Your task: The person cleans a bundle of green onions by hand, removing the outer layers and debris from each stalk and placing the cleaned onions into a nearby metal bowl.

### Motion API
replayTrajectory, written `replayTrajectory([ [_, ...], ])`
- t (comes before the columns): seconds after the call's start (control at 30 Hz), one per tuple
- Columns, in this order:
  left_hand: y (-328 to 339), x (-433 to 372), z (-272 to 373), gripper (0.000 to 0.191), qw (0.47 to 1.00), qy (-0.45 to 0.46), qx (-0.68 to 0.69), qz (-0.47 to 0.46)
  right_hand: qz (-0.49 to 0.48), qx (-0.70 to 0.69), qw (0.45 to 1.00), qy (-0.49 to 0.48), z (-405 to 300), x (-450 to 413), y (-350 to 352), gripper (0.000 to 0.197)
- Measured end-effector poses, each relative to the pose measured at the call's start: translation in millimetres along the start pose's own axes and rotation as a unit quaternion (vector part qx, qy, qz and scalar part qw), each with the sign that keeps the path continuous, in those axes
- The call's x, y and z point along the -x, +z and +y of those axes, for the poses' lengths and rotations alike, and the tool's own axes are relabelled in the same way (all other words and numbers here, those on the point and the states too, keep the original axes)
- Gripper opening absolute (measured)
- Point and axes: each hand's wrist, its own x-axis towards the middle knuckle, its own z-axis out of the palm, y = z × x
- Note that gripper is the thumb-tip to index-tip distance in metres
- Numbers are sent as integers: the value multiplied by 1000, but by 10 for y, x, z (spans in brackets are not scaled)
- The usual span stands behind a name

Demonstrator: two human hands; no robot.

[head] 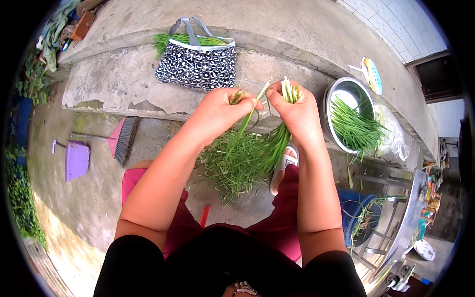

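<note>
My right hand (297, 105) grips a bunch of green chives (276, 144), pale stem ends up, the leaves hanging down. Beside it, my left hand (235, 105) pinches a single chive stalk (262, 90) between thumb and finger, and a brownish withered tuft (236, 97) shows in its curled fingers. Below both hands a loose heap of chive leaves and trimmings (233, 163) covers the ground between my feet. On the step ahead stands a black-and-white patterned bag (198, 65) with more chives (163, 41) sticking out of its top.
A metal basin (328, 111) holding chives (350, 122) stands on the step at right, by a clear plastic bag (395, 139) and a hand fan (371, 76). Lower right is a blue bucket (349, 219) with plant scraps. A broom (124, 141) and purple dustpan (77, 159) lie at left.
</note>
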Motion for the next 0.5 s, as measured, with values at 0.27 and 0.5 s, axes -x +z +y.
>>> replayTrajectory([
  [0.27,-53,14,73,19,999,-33,33,1,87,87,992,-26,29,-97,-234,8],
  [0.5,-73,9,114,19,997,-42,54,27,-21,87,995,42,-99,-77,-368,19],
])
